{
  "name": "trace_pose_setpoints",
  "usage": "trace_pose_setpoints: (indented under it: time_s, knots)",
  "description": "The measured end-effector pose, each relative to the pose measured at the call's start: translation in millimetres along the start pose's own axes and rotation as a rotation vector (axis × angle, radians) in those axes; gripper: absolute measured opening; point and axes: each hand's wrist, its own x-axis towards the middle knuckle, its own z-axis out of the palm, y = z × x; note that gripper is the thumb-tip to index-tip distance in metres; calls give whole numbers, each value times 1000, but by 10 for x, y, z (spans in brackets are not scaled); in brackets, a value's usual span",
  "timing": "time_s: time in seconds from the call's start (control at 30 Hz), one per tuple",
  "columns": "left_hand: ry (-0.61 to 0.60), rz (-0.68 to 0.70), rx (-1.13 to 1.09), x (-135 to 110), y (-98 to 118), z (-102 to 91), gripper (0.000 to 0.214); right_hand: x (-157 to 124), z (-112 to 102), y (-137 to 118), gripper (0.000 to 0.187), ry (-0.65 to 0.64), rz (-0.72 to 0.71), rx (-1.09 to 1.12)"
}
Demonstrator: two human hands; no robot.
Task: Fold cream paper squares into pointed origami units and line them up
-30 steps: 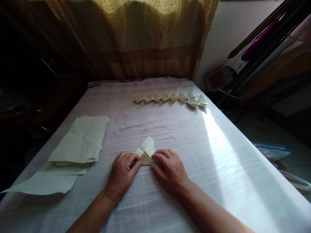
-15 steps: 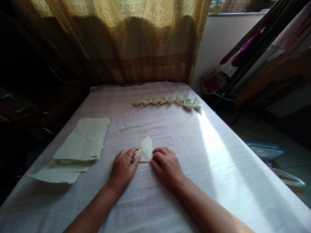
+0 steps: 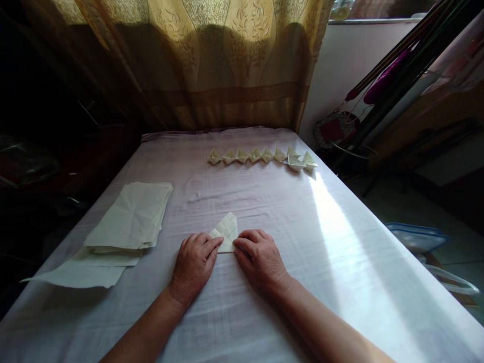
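Note:
A small pale folded paper piece point(image 3: 227, 232) lies on the white cloth-covered table point(image 3: 340, 262), its point aimed away from me. My left hand point(image 3: 194, 264) presses its near left corner with curled fingers. My right hand point(image 3: 260, 259) pinches down the near right corner, fingers bent together. Both hands rest on the cloth with the paper between their fingertips.
A stack of flat pale paper sheets point(image 3: 128, 219) lies at the left, with one larger sheet point(image 3: 81, 275) under it. A row of several finished folded paper shapes point(image 3: 260, 156) sits at the far side. A gold curtain point(image 3: 227, 65) hangs behind. Clutter and a blue-rimmed container point(image 3: 416, 237) are at the right.
My fingertips have drawn closer together over the near edge of the folded paper, covering more of it. The view has shifted slightly.

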Motion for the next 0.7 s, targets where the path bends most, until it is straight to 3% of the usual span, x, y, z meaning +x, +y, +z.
trace_pose_setpoints:
  time_s: [0.2,0.33,0.53,0.6,0.7]
  knots:
    - [19,34,35,-5,9,-18,23,-6,-6,27,15,7,-8,14]
    - [35,69,42,-22,-14,16,25,73,-24,112,34,44,-57,-5]
    - [62,228,84,36,-118,3,38,428,-133,183,65,-222,-191,-48]
    - [66,268,93,108,-187,-51,38,506,-166,219,59,-286,-202,-11]
    - [76,283,104,233,-294,-124,30,489,-198,286,36,-278,-201,26]
